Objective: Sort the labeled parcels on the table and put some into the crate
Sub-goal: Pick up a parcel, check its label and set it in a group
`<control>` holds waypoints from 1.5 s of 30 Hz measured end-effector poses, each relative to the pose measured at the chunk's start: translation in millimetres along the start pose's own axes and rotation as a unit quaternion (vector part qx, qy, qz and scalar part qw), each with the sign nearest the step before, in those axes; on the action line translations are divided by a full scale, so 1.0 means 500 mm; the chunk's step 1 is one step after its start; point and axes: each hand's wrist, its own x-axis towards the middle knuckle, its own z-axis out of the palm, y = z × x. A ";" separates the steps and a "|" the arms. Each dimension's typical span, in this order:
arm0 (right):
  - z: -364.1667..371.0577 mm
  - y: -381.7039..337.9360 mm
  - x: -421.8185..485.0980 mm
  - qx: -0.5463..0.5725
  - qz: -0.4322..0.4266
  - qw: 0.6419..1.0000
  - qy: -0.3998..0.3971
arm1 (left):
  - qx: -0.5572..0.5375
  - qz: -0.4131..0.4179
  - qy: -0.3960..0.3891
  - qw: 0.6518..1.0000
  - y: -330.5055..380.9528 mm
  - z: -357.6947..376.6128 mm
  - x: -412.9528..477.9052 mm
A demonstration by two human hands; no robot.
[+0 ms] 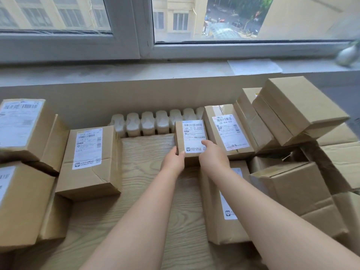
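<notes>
Both hands are holding a small labeled parcel [191, 136] at the far middle of the wooden table [148, 172]. The left hand [174, 159] is gripping its near left corner with curled fingers. The right hand [212, 153] is pinching its near right edge, thumb lying on the label. Whether the parcel is resting on the table is unclear.

A row of white foam pieces [155, 123] is standing just behind it, and a larger labeled parcel [228, 131] is crowding its right side. Farther right, a plain box [300, 106] is leaning tilted over an open carton [292, 184]. The right forearm is crossing over a flat parcel [226, 209]. To the left, a medium parcel [89, 158] is lying, with stacked parcels [23, 129] beyond it.
</notes>
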 end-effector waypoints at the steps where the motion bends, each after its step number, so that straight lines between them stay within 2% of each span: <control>1: 0.000 0.000 0.001 -0.002 -0.001 1.000 0.002 | -0.008 0.000 -0.002 1.000 0.000 -0.002 -0.003; 6: 0.007 0.001 0.007 0.007 -0.011 1.000 0.003 | -0.009 -0.013 0.014 1.000 -0.015 -0.022 -0.013; 11: 0.027 -0.006 0.014 0.013 -0.003 1.000 -0.004 | -0.019 -0.066 0.032 0.997 -0.036 -0.065 -0.030; 16: 0.037 -0.024 0.020 -0.049 0.043 0.996 -0.060 | -0.018 -0.076 -0.007 0.997 -0.039 -0.073 -0.045; 20: 0.041 -0.034 0.015 -0.067 0.017 0.996 -0.065 | -0.053 -0.073 -0.014 0.996 -0.038 -0.081 -0.056; 25: 0.024 -0.062 -0.036 0.044 -0.024 0.998 -0.045 | -0.236 -0.088 0.024 0.968 -0.030 -0.117 -0.096; 28: 0.007 -0.080 -0.084 0.128 -0.037 0.990 -0.039 | -0.305 -0.089 0.024 0.948 -0.017 -0.145 -0.130; 36: -0.051 -0.105 -0.266 0.298 -0.087 0.951 -0.007 | -0.370 -0.025 0.027 0.928 0.026 -0.223 -0.279; 45: -0.090 -0.108 -0.425 0.402 -0.154 0.901 -0.049 | -0.323 0.089 -0.013 0.942 0.043 -0.311 -0.464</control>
